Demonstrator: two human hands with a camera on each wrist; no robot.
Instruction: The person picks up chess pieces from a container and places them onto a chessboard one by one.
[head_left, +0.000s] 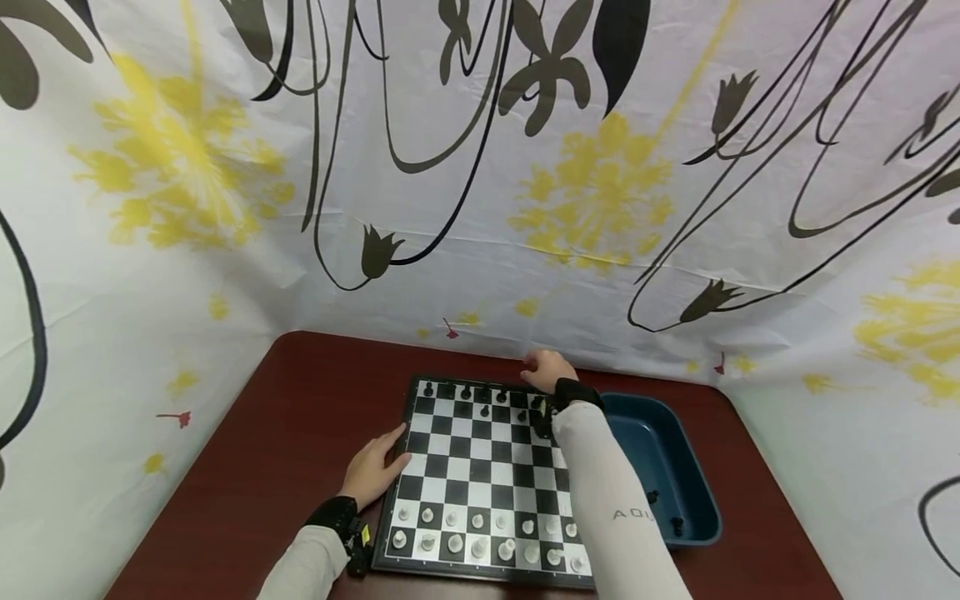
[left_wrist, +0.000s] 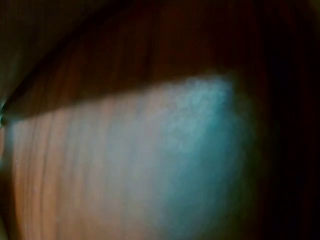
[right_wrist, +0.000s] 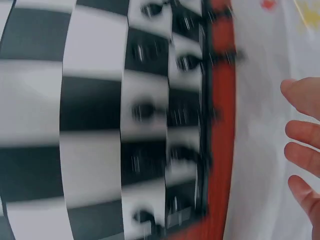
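A black-and-white chessboard (head_left: 480, 470) lies on the table with white chess pieces (head_left: 455, 543) in two rows at its near side. Black chess pieces (head_left: 466, 392) stand along the far side, blurred in the right wrist view. My left hand (head_left: 371, 471) rests at the board's left edge, thumb and fingers spread. Beyond the far right part of the board hovers my right hand (head_left: 549, 371). In the right wrist view its loosely bent fingers (right_wrist: 302, 150) stand apart, with no piece visible among them. The right forearm hides part of the board's right side.
A blue tray (head_left: 701, 487), right of the board, holds a few black pieces (head_left: 678, 526). Around both is the dark red table (head_left: 247, 467). A patterned white cloth (head_left: 465, 200) hangs behind it and at the sides. The left wrist view shows only blurred brown surface.
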